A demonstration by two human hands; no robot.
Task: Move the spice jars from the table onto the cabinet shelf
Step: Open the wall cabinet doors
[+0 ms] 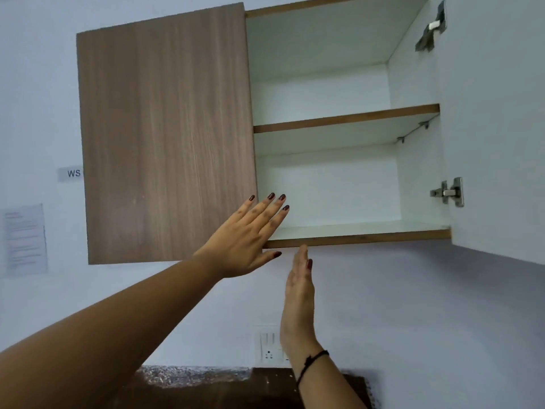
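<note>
A wall cabinet hangs ahead with its right door (495, 128) swung open and its left wooden door (165, 137) shut. Inside are a middle shelf (345, 118) and a bottom shelf (362, 236), both bare white. My left hand (244, 240) is raised with fingers spread at the lower corner of the left door, its fingertips over the front left of the bottom shelf. My right hand (299, 293) is flat and edge-on just below the bottom shelf's front edge, holding nothing. No spice jars are in view.
A dark speckled table edge (206, 379) shows at the bottom. A white wall socket (269, 348) sits behind my right wrist. A paper notice (25, 239) and a label reading WS (72, 173) are on the wall at left.
</note>
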